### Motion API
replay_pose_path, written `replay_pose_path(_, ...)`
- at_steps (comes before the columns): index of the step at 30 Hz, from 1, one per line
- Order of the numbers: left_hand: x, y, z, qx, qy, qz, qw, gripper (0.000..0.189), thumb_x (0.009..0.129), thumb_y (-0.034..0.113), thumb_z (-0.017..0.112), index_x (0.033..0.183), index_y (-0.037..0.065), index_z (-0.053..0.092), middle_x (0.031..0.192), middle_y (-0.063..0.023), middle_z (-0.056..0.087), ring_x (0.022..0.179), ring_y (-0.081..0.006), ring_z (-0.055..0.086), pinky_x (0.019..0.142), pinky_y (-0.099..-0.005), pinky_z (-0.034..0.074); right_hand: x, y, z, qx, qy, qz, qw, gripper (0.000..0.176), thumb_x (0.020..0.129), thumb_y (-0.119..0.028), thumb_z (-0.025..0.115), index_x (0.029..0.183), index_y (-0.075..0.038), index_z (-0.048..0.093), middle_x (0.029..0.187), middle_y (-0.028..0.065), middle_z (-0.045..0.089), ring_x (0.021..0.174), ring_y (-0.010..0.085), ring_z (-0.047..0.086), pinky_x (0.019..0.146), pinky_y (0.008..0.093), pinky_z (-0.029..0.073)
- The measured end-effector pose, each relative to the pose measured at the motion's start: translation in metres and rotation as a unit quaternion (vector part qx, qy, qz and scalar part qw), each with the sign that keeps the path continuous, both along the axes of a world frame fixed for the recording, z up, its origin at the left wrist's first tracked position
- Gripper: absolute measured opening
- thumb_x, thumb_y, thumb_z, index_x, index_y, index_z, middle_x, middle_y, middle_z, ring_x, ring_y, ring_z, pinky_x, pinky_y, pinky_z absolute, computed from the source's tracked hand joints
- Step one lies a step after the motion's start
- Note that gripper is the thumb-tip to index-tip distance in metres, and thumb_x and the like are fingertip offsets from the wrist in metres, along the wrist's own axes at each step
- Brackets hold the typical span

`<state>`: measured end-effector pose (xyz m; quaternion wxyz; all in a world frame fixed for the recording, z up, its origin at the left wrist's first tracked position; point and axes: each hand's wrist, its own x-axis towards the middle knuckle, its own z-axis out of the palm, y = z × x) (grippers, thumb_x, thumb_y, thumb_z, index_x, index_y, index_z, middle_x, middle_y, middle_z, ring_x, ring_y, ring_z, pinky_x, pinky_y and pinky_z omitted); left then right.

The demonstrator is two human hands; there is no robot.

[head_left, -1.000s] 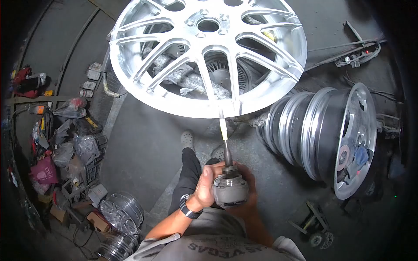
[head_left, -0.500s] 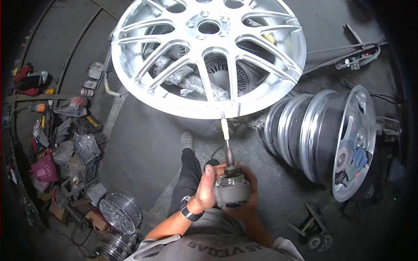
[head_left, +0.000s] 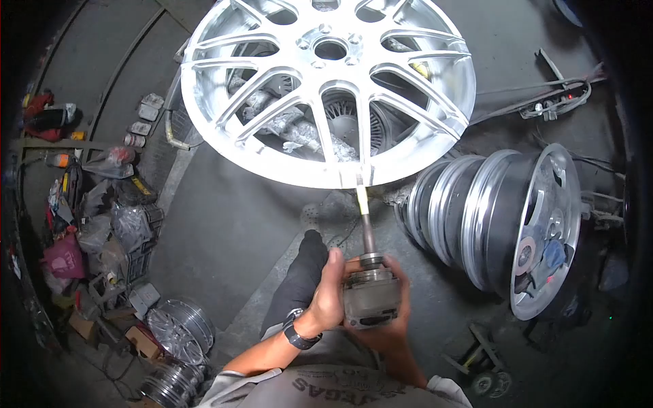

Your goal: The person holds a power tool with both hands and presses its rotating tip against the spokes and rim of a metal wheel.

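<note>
A large bright silver wheel rim (head_left: 331, 170) fills the upper middle of the view, its spokes facing up. Below its near edge is a grey power tool (head_left: 371, 299), whose long shaft (head_left: 368, 234) reaches up to the rim's lower edge beside a spoke. My left hand (head_left: 330, 296) is wrapped round the tool's left side, thumb pointing up. On the tool's right side my right hand (head_left: 396, 299) grips it, its fingers partly hidden behind the body. Whether the shaft's tip touches the metal is hard to tell in the glare.
Several wheel rims (head_left: 476, 211) stand nested at the right. More rims (head_left: 180, 332) lie at the lower left, near a cluttered heap of bags and crates (head_left: 132, 228). A small wheeled stand (head_left: 479, 360) is at the lower right. Cables (head_left: 517, 95) run at the upper right.
Both hands and the tool have shifted slightly right in view, and the shaft meets the rim's edge a little farther right. The grip looks the same.
</note>
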<state>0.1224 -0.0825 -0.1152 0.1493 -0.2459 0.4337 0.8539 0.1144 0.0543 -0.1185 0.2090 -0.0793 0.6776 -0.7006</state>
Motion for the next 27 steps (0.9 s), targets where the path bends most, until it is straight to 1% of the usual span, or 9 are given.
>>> replay_pose_path(3, -0.001, -0.003, 0.001, -0.010, -0.001, -0.018, 1.000, 0.085, 0.099, 0.062, 0.013, 0.118, -0.007, 0.058, 0.113, -0.0124, 0.063, 0.106, -0.0191, 0.056, 0.097, -0.0297, 0.040, -0.001, 0.000, 0.004, 0.011, -0.022, -0.018, 1.000, 0.092, 0.066, -0.008, 0.085, 0.142, -0.003, 0.034, 0.131, 0.0142, 0.051, 0.122, 0.0231, 0.052, 0.103, 0.0371, 0.042)
replay_pose_path(5, 0.004, -0.005, -0.002, 0.063, -0.011, 0.029, 0.998, 0.085, 0.099, 0.063, 0.014, 0.120, -0.007, 0.058, 0.112, -0.0128, 0.063, 0.105, -0.0194, 0.056, 0.097, -0.0299, 0.040, -0.002, -0.001, 0.005, 0.068, -0.015, 0.018, 0.997, 0.094, 0.066, -0.007, 0.085, 0.143, -0.003, 0.032, 0.129, 0.0143, 0.052, 0.120, 0.0231, 0.052, 0.102, 0.0377, 0.042)
replay_pose_path(9, 0.002, -0.011, 0.008, 0.056, -0.010, 0.006, 0.998, 0.085, 0.099, 0.063, 0.014, 0.122, -0.007, 0.056, 0.112, -0.0127, 0.063, 0.105, -0.0187, 0.057, 0.096, -0.0296, 0.041, -0.010, -0.007, 0.020, 0.065, -0.002, 0.036, 0.997, 0.095, 0.065, -0.007, 0.085, 0.143, -0.002, 0.031, 0.128, 0.0144, 0.052, 0.119, 0.0235, 0.053, 0.102, 0.0376, 0.043)
replay_pose_path(12, -0.002, -0.001, -0.002, 0.110, -0.029, -0.001, 0.994, 0.085, 0.099, 0.064, 0.016, 0.123, -0.007, 0.056, 0.113, -0.0119, 0.063, 0.104, -0.0173, 0.057, 0.094, -0.0284, 0.042, -0.013, -0.006, 0.027, 0.122, 0.039, 0.027, 0.991, 0.095, 0.065, -0.007, 0.086, 0.143, 0.000, 0.031, 0.128, 0.0151, 0.052, 0.118, 0.0238, 0.054, 0.101, 0.0369, 0.043)
replay_pose_path(15, -0.008, -0.006, 0.011, 0.080, -0.048, -0.004, 0.996, 0.085, 0.098, 0.065, 0.017, 0.123, -0.006, 0.057, 0.112, -0.0107, 0.063, 0.103, -0.0173, 0.057, 0.093, -0.0284, 0.042, -0.012, -0.004, 0.030, 0.083, -0.029, 0.005, 0.996, 0.095, 0.065, -0.007, 0.086, 0.142, 0.001, 0.030, 0.126, 0.0159, 0.053, 0.117, 0.0238, 0.055, 0.100, 0.0362, 0.044)
replay_pose_path(18, -0.007, -0.009, 0.019, 0.119, -0.116, 0.035, 0.985, 0.083, 0.098, 0.065, 0.018, 0.121, -0.005, 0.058, 0.110, -0.0086, 0.064, 0.102, -0.0163, 0.057, 0.092, -0.0281, 0.042, -0.017, -0.008, 0.035, 0.125, 0.010, 0.040, 0.991, 0.097, 0.065, -0.007, 0.086, 0.143, 0.001, 0.029, 0.125, 0.0164, 0.054, 0.115, 0.0235, 0.056, 0.099, 0.0357, 0.045)
replay_pose_path(20, -0.003, -0.012, 0.019, 0.129, -0.109, 0.028, 0.985, 0.083, 0.098, 0.065, 0.019, 0.120, -0.004, 0.059, 0.109, -0.0078, 0.064, 0.101, -0.0159, 0.057, 0.091, -0.0280, 0.043, -0.022, -0.009, 0.041, 0.171, 0.042, 0.065, 0.982, 0.097, 0.066, -0.007, 0.086, 0.143, 0.002, 0.028, 0.124, 0.0171, 0.055, 0.112, 0.0229, 0.058, 0.097, 0.0358, 0.046)
replay_pose_path(25, -0.013, -0.005, 0.020, 0.165, -0.099, 0.002, 0.981, 0.083, 0.098, 0.066, 0.019, 0.118, -0.003, 0.060, 0.107, -0.0072, 0.065, 0.097, -0.0149, 0.058, 0.089, -0.0279, 0.045, -0.021, -0.006, 0.046, 0.140, 0.026, 0.037, 0.989, 0.097, 0.065, -0.008, 0.087, 0.142, 0.003, 0.029, 0.125, 0.0178, 0.055, 0.111, 0.0238, 0.059, 0.096, 0.0358, 0.047)
replay_pose_path(27, -0.016, -0.010, 0.029, 0.132, -0.113, -0.018, 0.985, 0.082, 0.098, 0.066, 0.020, 0.119, -0.003, 0.060, 0.108, -0.0080, 0.064, 0.097, -0.0151, 0.059, 0.089, -0.0279, 0.045, -0.024, -0.008, 0.050, 0.126, 0.006, 0.028, 0.992, 0.096, 0.065, -0.008, 0.087, 0.141, 0.004, 0.029, 0.124, 0.0179, 0.055, 0.111, 0.0243, 0.059, 0.096, 0.0357, 0.047)
